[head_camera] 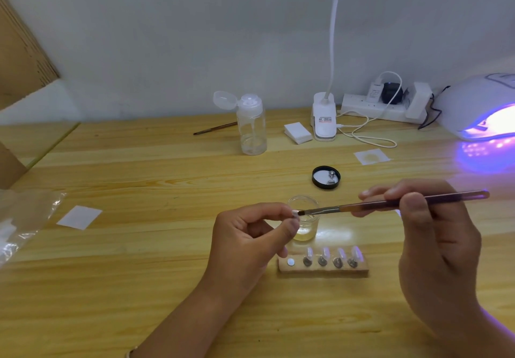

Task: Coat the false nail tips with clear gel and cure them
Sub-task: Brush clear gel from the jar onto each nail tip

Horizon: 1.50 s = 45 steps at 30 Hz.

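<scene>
My left hand (250, 235) pinches a small clear nail tip (294, 213) between thumb and fingers. In my right hand (429, 235) is a thin brush (390, 204), whose dark bristles touch that tip. Just behind the tip stands an open clear jar of gel (306, 226). In front of it lies a wooden holder block (323, 267) with several nail tips upright on metal stands and one bare slot at its left end. The UV lamp (482, 109) glows violet at the far right.
The jar's black lid (326, 177) lies behind the jar with small metal stands in it. Further back are a pump bottle (252, 123), a second brush (216, 128), a white sponge block (297, 133), a clip lamp (323, 118) and a power strip (376, 107). Paper squares and a plastic bag (25, 226) lie left.
</scene>
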Available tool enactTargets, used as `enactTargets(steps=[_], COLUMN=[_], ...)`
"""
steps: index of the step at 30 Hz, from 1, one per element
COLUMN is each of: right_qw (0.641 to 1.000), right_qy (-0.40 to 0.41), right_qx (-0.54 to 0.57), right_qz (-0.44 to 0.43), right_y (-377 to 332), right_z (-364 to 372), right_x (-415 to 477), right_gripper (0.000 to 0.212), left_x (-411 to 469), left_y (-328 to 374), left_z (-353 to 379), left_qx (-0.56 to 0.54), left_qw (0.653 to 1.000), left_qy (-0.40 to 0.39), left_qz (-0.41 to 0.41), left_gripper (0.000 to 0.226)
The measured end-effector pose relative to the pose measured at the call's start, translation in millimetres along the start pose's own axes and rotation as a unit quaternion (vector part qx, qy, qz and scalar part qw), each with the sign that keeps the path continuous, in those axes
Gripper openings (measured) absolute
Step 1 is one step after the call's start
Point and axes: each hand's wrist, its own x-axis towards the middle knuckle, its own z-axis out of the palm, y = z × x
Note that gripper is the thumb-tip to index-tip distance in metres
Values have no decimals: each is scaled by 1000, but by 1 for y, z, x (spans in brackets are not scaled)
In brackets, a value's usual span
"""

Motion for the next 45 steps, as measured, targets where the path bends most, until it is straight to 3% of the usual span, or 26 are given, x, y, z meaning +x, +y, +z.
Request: enactTargets(steps=[4, 10, 15, 24, 28, 34, 39, 45], right_qw=[1000, 1000, 998, 997, 997, 996, 994, 992], right_qy=[25, -3, 34, 37, 24, 22, 20, 1], right_qx=[-18, -27, -49, -63, -71, -86, -99, -121], right_qz=[3, -15, -10, 5, 13, 32, 35, 29], right_y=[1, 1, 5, 10, 11, 11, 11, 14], right_z=[-3, -1, -8, -9, -9, -6, -4, -1], right_x=[2, -2, 3, 7, 4, 5, 5, 9], right_gripper=[16, 17, 18, 18, 27, 31, 22, 23], left_x=[0, 1, 1, 7, 6, 8, 11, 6], left_y=[2, 2, 2, 12, 9, 4, 0, -9], left_z=[0, 1, -3, -27, -27, -23, -24, -14], left_qx=[-8, -12, -8, 169, 178, 185, 204, 281], left_qw=[1000, 1000, 999, 969, 956, 954, 952, 941], left_qy=[-3, -10, -37, -175, -224, -228, -225, -187], left_qz=[-3, -9, -13, -39, -63, -62, -48, 6], left_gripper=[6, 7, 4, 11, 11, 11, 11, 21])
